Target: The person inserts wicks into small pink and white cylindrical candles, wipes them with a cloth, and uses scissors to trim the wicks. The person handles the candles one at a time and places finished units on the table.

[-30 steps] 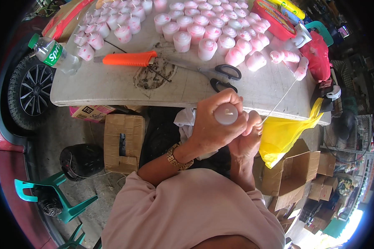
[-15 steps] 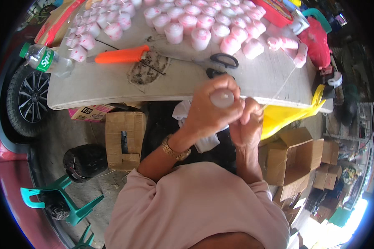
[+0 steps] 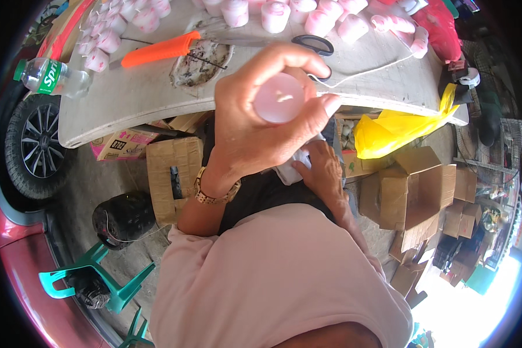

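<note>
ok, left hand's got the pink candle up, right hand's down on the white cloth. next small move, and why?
Probably bring the right hand with the white cloth up to the pink candle. The left hand holds the candle raised by its sides, top face exposed, while the cloth sits low in the lap, apart from it.

A small pale pink candle, round and squat like a short cylinder, is held up in the left hand, fingers curled around its side. Its flat circular end faces the camera, showing a paler streak near the middle. It hangs just in front of the near edge of the surface. Below it, the right hand touches a white cloth-like piece, partly hidden.
</note>
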`<action>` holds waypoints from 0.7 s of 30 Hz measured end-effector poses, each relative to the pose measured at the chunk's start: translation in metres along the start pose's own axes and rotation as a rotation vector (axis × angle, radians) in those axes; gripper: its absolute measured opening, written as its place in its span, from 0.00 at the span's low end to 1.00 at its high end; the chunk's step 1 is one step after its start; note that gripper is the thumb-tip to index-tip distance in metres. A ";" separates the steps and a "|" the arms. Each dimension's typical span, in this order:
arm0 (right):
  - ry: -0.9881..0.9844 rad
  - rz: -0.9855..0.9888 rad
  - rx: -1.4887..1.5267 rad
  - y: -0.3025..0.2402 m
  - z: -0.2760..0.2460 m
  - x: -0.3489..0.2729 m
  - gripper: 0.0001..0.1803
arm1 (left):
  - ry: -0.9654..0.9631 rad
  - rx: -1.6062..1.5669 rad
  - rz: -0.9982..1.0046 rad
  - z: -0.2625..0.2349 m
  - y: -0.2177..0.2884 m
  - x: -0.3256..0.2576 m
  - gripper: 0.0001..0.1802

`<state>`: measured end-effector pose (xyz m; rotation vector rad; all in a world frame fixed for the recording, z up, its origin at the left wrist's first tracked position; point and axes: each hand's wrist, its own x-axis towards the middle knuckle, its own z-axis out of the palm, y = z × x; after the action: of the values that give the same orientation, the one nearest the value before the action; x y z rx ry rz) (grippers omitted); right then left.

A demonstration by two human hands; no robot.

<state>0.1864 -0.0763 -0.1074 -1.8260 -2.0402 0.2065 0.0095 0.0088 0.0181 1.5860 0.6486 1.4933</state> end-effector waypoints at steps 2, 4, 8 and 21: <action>-0.028 0.091 0.291 -0.001 0.000 -0.003 0.07 | -0.119 0.027 -0.028 0.001 -0.002 0.000 0.13; -0.111 0.286 0.554 -0.004 -0.012 -0.005 0.08 | -0.275 0.179 0.075 0.000 -0.005 0.001 0.15; -0.076 0.258 1.145 -0.001 -0.048 -0.008 0.08 | -0.656 0.372 0.069 0.001 -0.010 -0.001 0.22; -0.303 0.414 1.885 0.015 -0.017 -0.004 0.18 | -0.936 0.398 0.343 0.069 -0.015 -0.009 0.09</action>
<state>0.2071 -0.0810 -0.0979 -0.7806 -0.6215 1.7757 0.0774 -0.0061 0.0056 2.5249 0.1200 0.6762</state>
